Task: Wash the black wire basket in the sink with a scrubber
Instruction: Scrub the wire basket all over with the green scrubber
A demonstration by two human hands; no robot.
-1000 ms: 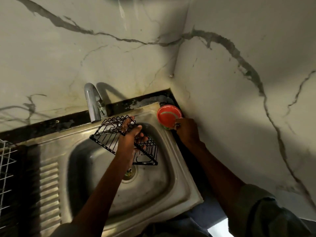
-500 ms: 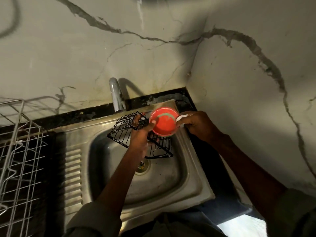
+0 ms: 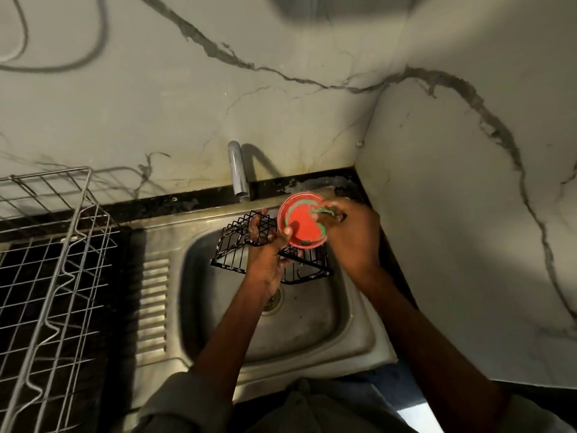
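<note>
Since a moment ago our right hand has carried the scrubber into the red soap dish, pinching it there, while our left hand grips the black wire basket over the sink, just left of the dish.

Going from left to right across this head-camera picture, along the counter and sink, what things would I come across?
Silver wire rack → ribbed draining board → tap → black wire basket, held by the left hand → red soap dish → right hand with the scrubber → marble side wall.
</note>
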